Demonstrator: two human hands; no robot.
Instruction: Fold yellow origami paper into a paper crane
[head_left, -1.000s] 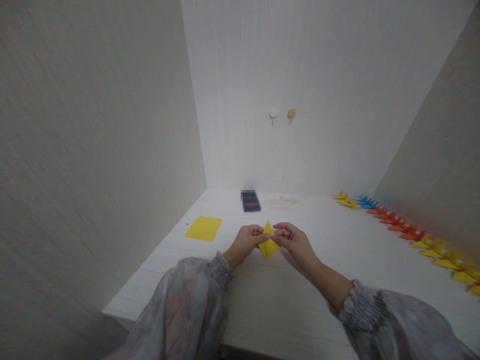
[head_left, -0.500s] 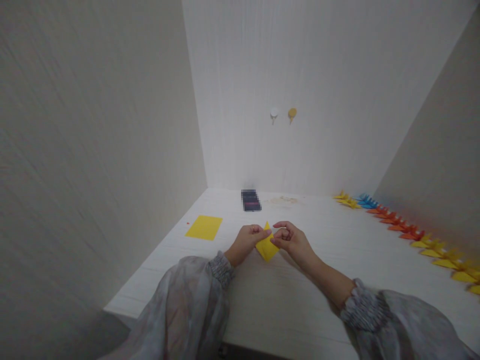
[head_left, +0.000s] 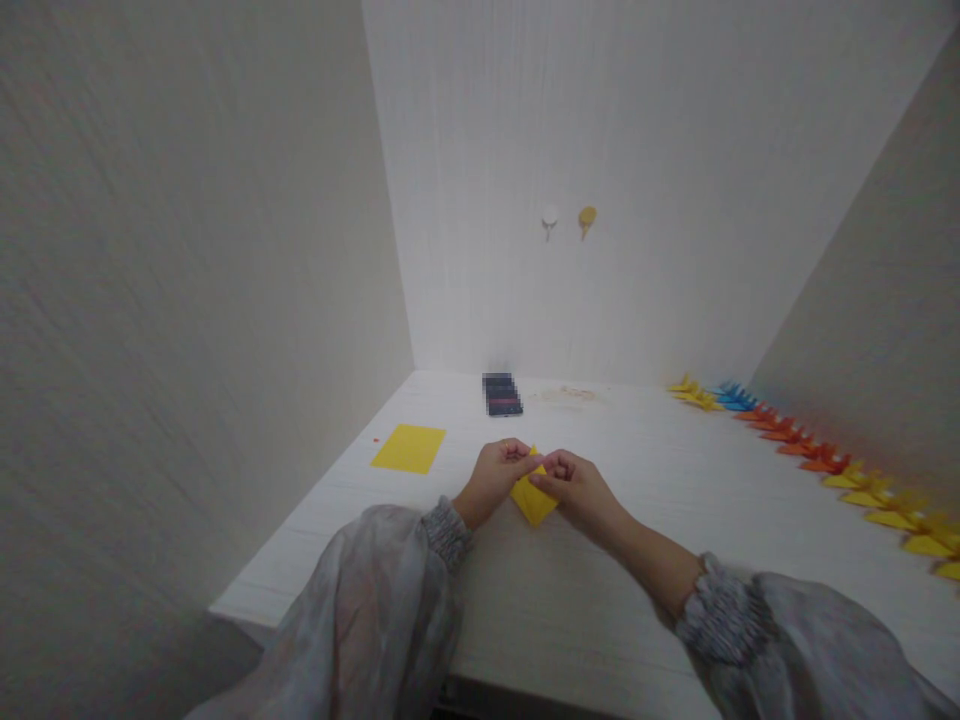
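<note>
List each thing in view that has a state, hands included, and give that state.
Left hand: pinching the folded yellow paper
Right hand: pinching the same paper
Folded yellow paper: partly folded, held, partly hidden by fingers
Yellow square sheet: unfolded, lying flat
Dark phone-like device: lying on the table, display pixelated
Origami cranes: folded, lined up in a row
White hook: fixed to wall
Gold hook: fixed to wall

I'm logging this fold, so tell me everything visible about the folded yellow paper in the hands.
The folded yellow paper looks thin and matte, creased into a diamond, pointed at its near and far ends. The left hand and right hand hold it from either side, covering part. Whether it touches the white table below is unclear.
</note>
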